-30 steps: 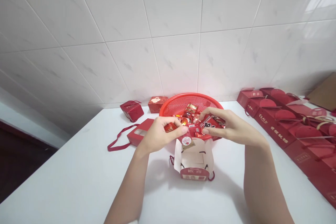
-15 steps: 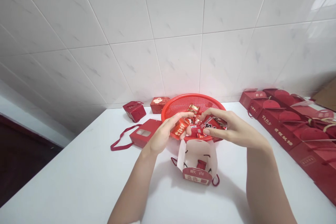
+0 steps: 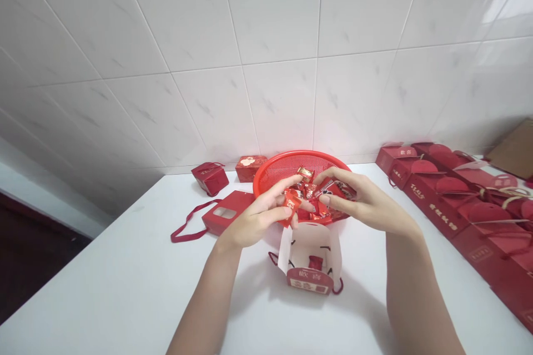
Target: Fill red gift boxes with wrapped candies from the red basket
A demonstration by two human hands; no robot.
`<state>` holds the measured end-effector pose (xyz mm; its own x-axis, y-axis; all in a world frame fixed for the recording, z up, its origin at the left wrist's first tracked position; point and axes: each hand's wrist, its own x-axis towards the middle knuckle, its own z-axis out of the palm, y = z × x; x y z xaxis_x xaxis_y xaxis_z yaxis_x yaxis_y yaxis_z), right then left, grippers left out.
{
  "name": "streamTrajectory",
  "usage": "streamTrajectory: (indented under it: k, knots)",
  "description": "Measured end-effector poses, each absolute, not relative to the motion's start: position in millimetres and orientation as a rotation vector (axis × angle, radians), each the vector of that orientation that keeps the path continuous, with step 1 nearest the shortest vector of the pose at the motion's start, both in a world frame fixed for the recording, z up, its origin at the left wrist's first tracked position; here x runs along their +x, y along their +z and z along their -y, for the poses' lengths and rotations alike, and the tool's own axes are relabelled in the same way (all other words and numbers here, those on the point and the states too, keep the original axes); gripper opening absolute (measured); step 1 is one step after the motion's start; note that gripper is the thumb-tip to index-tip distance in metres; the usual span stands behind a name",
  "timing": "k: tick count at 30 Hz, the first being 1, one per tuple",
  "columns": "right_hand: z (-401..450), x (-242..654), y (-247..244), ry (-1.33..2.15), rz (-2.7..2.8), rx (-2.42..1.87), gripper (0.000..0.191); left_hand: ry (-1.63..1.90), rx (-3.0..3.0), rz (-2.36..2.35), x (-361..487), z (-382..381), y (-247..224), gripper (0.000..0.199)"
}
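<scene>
My left hand (image 3: 260, 212) is closed on a small orange-red wrapped candy (image 3: 290, 204) with pale lettering, over the near left rim of a red plastic basket (image 3: 287, 161). Inside the basket lie several wrapped sweets, among them a gold one (image 3: 306, 174). At the basket's right side my right hand (image 3: 366, 199) pinches a red candy packet (image 3: 326, 188) between thumb and fingers. Just below both hands stands an open red-and-white gift box (image 3: 310, 283) with dark red cord handles. One dark red wrapped candy (image 3: 315, 262) lies in it.
Left of the basket lie a red box with a ribbon loop (image 3: 227, 211), a small dark red box (image 3: 210, 177) and a patterned red box (image 3: 250, 168). Rows of closed red gift boxes (image 3: 441, 205) line the table's right side. A tiled wall (image 3: 278, 100) rises behind.
My left thumb has come over the orange-red candy, which has turned in the fingers. My right fingers have lifted a red packet's end slightly. The view has shifted a little.
</scene>
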<state>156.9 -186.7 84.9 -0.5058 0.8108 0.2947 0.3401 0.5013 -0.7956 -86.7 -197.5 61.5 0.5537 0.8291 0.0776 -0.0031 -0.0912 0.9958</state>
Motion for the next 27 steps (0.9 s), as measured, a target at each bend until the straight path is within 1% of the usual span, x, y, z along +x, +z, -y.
streamTrajectory:
  k: [3, 6, 9, 13, 16, 19, 27]
  knots:
    - [187, 157, 84, 0.878, 2.048, -0.947, 0.021, 0.7, 1.557, -0.738, -90, 202, 63, 0.065]
    - [187, 157, 85, 0.835, 2.05, -0.95, 0.021, 0.663, 1.685, -0.855, -88, 204, 63, 0.059]
    - [187, 152, 85, 0.815, 2.055, -0.95, 0.022, 0.81, 1.763, -0.931, -79, 201, 59, 0.049]
    - [186, 140, 80, 0.878, 1.998, -0.899, 0.027, 1.042, 1.666, -0.962, -66, 197, 53, 0.042]
    - [185, 133, 77, 0.986, 1.904, -0.849, 0.03, 1.08, 1.625, -0.946, -61, 197, 55, 0.034]
    - [184, 130, 75, 0.97, 1.877, -0.878, 0.032, 1.1, 1.616, -0.897, -61, 199, 58, 0.027]
    - [183, 133, 75, 0.909, 1.86, -0.882, 0.032, 1.122, 1.561, -0.859, -65, 198, 58, 0.023]
